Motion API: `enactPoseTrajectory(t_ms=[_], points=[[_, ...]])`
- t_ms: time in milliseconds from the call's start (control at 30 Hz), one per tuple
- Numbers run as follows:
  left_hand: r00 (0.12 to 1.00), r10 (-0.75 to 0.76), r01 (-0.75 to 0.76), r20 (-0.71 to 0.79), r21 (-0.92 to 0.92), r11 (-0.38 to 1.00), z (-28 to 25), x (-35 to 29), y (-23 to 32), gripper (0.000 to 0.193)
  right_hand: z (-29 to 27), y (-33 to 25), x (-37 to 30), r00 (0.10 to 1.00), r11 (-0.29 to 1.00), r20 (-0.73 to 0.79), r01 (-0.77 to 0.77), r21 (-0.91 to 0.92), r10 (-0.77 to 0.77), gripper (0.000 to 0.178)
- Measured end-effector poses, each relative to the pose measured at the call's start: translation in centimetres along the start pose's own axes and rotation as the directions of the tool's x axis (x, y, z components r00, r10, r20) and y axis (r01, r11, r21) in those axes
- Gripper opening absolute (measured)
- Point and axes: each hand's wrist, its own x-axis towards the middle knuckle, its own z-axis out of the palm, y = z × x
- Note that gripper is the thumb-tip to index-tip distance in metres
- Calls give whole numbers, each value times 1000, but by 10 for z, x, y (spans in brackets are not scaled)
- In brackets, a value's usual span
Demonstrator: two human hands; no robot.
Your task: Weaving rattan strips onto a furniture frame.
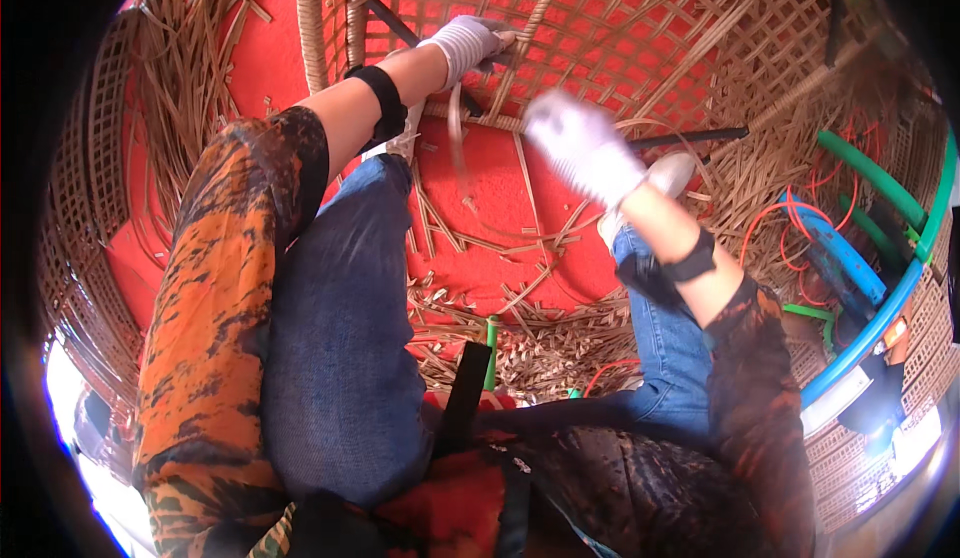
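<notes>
A large open-weave wicker piece (pixel 620 48) stands in front of me, its rods wrapped in tan strips. My left hand (pixel 470 46), in a pale striped glove, is closed on a wrapped rod of it, fingertips partly hidden. Nearer to me and to the right is my right hand (pixel 580 146), also gloved and smeared by motion, so its fingers do not show clearly. A thin pale strip (pixel 466 201) hangs in a loop below the hands. Whether the right hand holds the strip's other end, I cannot tell.
Loose tan strips (pixel 190 68) lie heaped at the far left, and cut scraps (pixel 570 343) litter the red floor (pixel 470 163) between my legs. A dark bar (pixel 690 138) juts out beside the right hand. Green and blue tubes (pixel 870 303) stand at the right with orange cords.
</notes>
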Motion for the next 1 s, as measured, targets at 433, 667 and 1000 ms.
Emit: enactPoseTrajectory(t_ms=[433,667,1000], points=[[942,-258,316,214,-313,896,-5,0,3,19,-25,17,72,961,948,188,-142,-285,201,32],[972,30,-67,234,151,986,6,-11,26,44,-23,-88,-49,768,970,639,120,-213,45,15],[927,375,-257,-15,701,665,19,-49,26,39,-25,-133,-75,580,917,712,285,278,-396,19]])
